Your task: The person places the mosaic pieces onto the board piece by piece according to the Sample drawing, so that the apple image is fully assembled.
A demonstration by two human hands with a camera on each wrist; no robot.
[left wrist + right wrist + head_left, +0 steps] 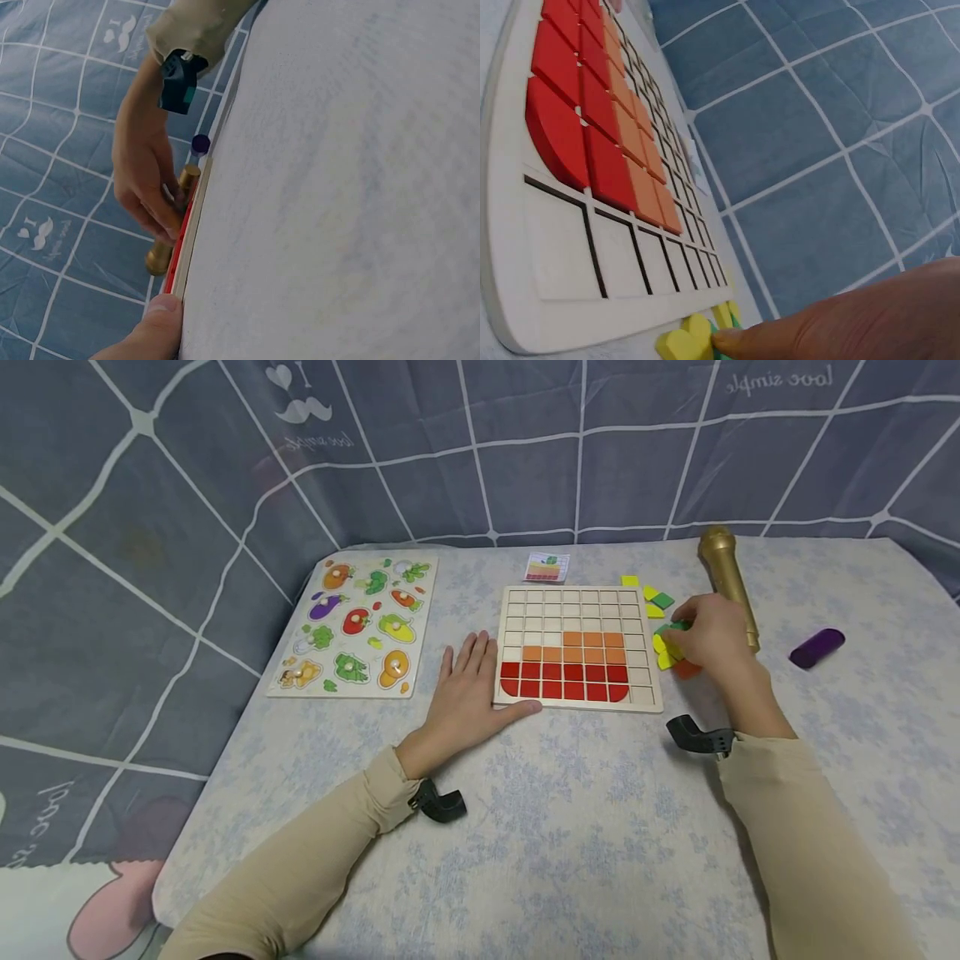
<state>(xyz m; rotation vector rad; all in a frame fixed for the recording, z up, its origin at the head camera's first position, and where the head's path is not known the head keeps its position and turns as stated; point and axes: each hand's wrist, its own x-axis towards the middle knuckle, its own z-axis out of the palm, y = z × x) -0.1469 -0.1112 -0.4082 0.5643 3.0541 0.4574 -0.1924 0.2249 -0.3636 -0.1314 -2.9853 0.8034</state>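
A wooden grid board (517,610) lies on the table, with red tiles (573,691) in its lower rows and orange tiles (592,655) above. My left hand (467,693) rests flat at the board's left side, fingers straight, thumb along the near edge. To the right of the board, my right hand (712,631) reaches down into loose yellow tiles (663,658) and green ones. Its thumb tip touches a green tile (678,626); I cannot tell whether the fingers pinch it. In the right wrist view, yellow tiles (679,345) lie beside that thumb.
A small pattern card (546,567) lies behind the board. A vegetable puzzle board (337,643) is on the left. Beyond my right hand lies a gold microphone (729,577), with a purple oblong object (817,648) farther right. Grid-patterned cloth (525,460) hangs behind the table.
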